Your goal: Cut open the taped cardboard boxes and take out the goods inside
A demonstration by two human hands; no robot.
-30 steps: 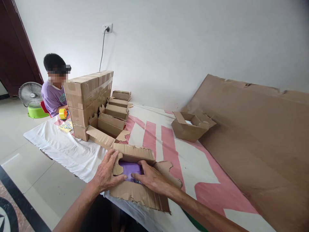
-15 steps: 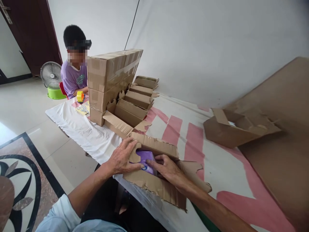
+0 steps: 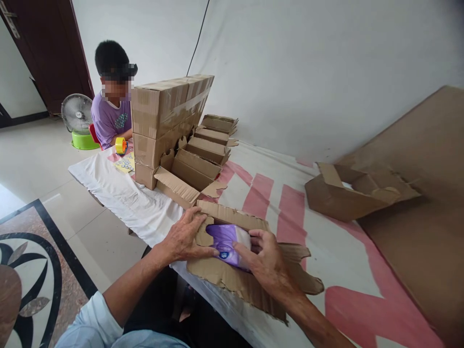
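Observation:
An open cardboard box (image 3: 237, 287) lies near the table's front edge, its flaps folded outward. Inside it sits a purple-and-white plastic pack (image 3: 226, 239), which looks like a pack of tissues. My left hand (image 3: 185, 235) grips the box's left end, fingers over the far side and thumb along the near side by the pack. With my right hand (image 3: 266, 256) I hold the pack's right end, thumb on the near side and fingers at the far side. The lower part of the pack is hidden in the box.
Several open cartons (image 3: 199, 166) stand in a row beyond the box, beside a stack of taped cartons (image 3: 147, 113). Another open carton (image 3: 337, 198) is at the right. A person (image 3: 108, 111) sits behind the stack, near a yellow tape roll (image 3: 120, 145).
My right hand has shifted right and its grip has moved to the pack's right end. More of the pack now shows, including its white part. My left hand stays at the box's end.

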